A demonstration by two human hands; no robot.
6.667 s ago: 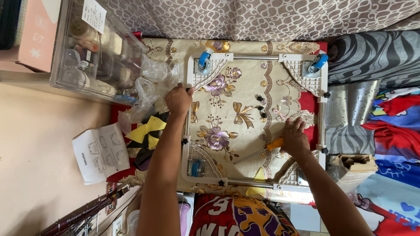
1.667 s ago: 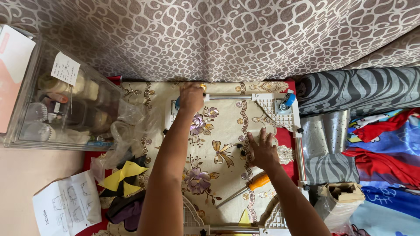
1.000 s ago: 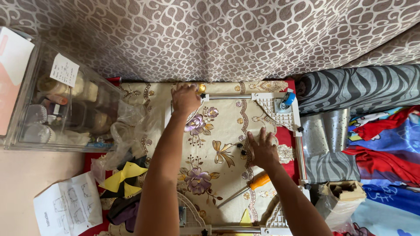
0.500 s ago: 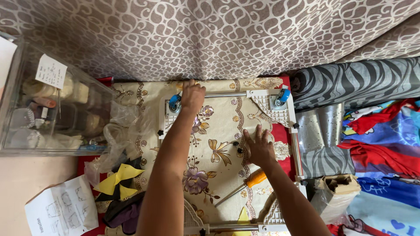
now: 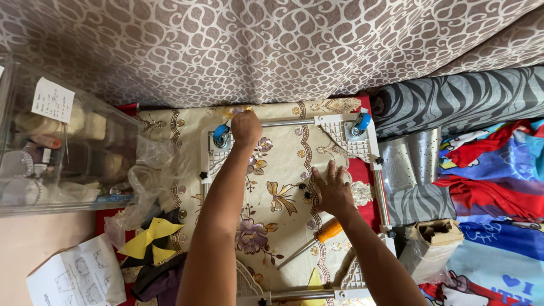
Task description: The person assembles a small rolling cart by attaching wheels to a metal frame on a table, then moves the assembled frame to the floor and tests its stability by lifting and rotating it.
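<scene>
Clenched at 12 o'clock on the frame's metal rod [image 5: 283, 122], the left hand [image 5: 246, 127] is steadied; the right hand [image 5: 331, 190] is pressed flat, fingers spread, at 3 o'clock.

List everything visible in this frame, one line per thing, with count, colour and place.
frame: one, white corner plates on silver rods, lying on the cloth
caster wheels: two, blue, at the far corners
floral cloth: one, cream and gold, under the frame
screwdriver: one, orange handle, below the right hand
black knobs: several, loose on the cloth
clear box: one, far left
instruction sheet: one, white, lower left
cardboard box: one, brown, right
left hand: on the far rod beside a wheel
right hand: flat on the cloth
</scene>
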